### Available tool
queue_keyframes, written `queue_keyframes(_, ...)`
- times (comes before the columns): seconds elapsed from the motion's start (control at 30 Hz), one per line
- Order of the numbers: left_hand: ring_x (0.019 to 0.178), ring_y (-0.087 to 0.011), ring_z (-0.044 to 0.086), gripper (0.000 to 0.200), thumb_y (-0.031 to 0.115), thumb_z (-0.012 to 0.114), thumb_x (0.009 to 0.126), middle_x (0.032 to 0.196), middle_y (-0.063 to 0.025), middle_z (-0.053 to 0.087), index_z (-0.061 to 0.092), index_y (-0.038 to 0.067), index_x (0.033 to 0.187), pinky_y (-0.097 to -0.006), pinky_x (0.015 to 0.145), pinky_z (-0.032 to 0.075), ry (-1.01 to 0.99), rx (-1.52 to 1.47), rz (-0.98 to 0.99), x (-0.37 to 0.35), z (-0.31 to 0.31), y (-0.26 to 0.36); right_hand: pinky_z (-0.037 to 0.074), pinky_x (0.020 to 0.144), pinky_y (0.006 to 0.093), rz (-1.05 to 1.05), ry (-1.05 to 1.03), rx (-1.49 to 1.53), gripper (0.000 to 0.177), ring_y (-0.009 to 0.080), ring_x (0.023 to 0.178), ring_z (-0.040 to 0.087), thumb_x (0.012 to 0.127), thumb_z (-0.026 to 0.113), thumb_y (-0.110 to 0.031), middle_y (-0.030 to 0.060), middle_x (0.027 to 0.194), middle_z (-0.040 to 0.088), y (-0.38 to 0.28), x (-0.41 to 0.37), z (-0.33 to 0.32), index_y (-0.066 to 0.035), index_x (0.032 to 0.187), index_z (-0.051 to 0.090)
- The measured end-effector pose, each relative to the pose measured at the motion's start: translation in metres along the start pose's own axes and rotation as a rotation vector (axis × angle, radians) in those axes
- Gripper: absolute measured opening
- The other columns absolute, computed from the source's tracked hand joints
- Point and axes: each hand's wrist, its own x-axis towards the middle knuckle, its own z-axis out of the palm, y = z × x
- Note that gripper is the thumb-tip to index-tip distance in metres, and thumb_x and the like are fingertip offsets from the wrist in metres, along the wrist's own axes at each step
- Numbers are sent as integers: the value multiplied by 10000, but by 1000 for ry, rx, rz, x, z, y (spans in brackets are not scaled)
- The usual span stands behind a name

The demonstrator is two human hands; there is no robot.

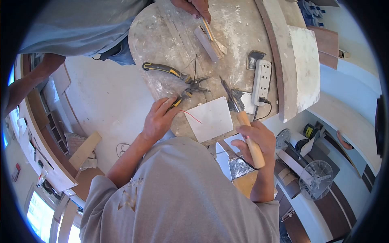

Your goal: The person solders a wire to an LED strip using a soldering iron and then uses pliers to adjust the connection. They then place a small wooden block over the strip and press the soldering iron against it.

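Observation:
My right hand [259, 141] grips a soldering iron [243, 117] by its wooden handle, its metal tip pointing away over the table. Low on the left, my left hand [158, 117] has its fingers and thumb around one handle of the yellow-and-black pliers [188, 87]. Their handles are spread and the jaws lie apart on the tabletop. A thin red wire [191, 116] runs from beside my left fingertips over a white plate [210, 117]. Near the pliers' jaws a thin black wire [195, 65] sticks up. Dark, crumpled material [235, 99] lies under the iron's shaft.
A white power strip [262, 83] with a black plug lies on the worn table [235, 24], beside a small dark box [255, 58]. Across the table, another person's hands [194, 7] hold a thin strip by a grey block [208, 44]. A fan [316, 180] stands lower right.

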Motion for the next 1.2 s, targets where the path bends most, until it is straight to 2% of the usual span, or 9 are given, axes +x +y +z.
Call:
queue_keyframes(0.1, 1087, -339, 628, 247, 10, 751, 718, 1217, -154, 680, 733, 22, 964, -405, 914, 532, 5, -4, -9, 1, -2, 2, 518, 566, 302, -124, 69, -148, 297, 214, 642, 668, 780, 856, -157, 92, 770, 682, 10, -4, 10, -50, 1018, 713)
queue_keyframes(0.2, 1072, -350, 635, 223, 7, 764, 732, 1207, -166, 683, 735, 14, 953, -412, 897, 540, 7, -14, -8, 2, -3, 2, 526, 551, 297, 17, 350, -29, 305, 220, 600, 661, 754, 844, -125, 110, 777, 705, 7, -2, 36, -40, 1018, 718)
queue_keyframes(0.4, 1075, -334, 636, 234, 21, 763, 731, 1217, -156, 683, 735, 23, 963, -403, 900, 536, 11, -20, -10, 0, 0, -1, 531, 538, 301, -5, 320, -35, 292, 236, 549, 648, 751, 805, -88, 129, 764, 712, 15, -4, 45, -19, 1019, 712)
queue_keyframes(0.5, 1053, -352, 641, 204, 9, 781, 745, 1185, -165, 686, 735, 5, 943, -417, 890, 543, 6, -32, -16, 2, -2, 0, 540, 572, 258, -40, 251, -43, 221, 198, 631, 714, 801, 775, -73, 153, 831, 744, 15, 0, 44, 31, 983, 705)
queue_keyframes(0.6, 1050, -350, 642, 203, 8, 780, 744, 1182, -163, 686, 737, 8, 942, -414, 889, 543, 1, -32, -15, 3, -2, 1, 521, 548, 261, -20, 179, -62, 197, 192, 601, 695, 809, 770, -87, 145, 802, 739, 14, -1, 43, 31, 956, 712)
queue_keyframes(0.7, 1057, -342, 641, 220, 14, 772, 737, 1194, -160, 685, 734, 15, 954, -409, 889, 541, 4, -27, -8, 3, -2, 1, 506, 512, 316, -23, 256, -1, 222, 228, 547, 651, 776, 787, -79, 117, 729, 698, 12, 0, 39, -20, 977, 715)
queue_keyframes(0.9, 1064, -338, 639, 233, 20, 763, 730, 1207, -157, 684, 733, 23, 960, -404, 887, 541, 10, -26, -4, 2, -1, -1, 517, 524, 317, 28, 251, -22, 208, 234, 561, 666, 792, 786, -85, 136, 747, 708, 11, 0, 44, 3, 967, 719)
queue_keyframes(1.0, 1051, -357, 644, 201, 2, 785, 727, 1187, -162, 691, 746, 17, 924, -413, 884, 551, 13, -30, -24, 3, -2, 2, 506, 540, 252, 41, 334, 51, 208, 156, 566, 673, 869, 773, -149, 118, 756, 731, 20, -7, 46, 24, 968, 711)
queue_keyframes(1.2, 1046, -357, 644, 196, -2, 784, 727, 1195, -163, 692, 750, 17, 919, -413, 882, 552, 9, -25, -28, 2, -2, 2, 505, 540, 242, 90, 319, 26, 193, 130, 584, 681, 881, 772, -133, 99, 739, 726, 19, -10, 49, 19, 981, 708)
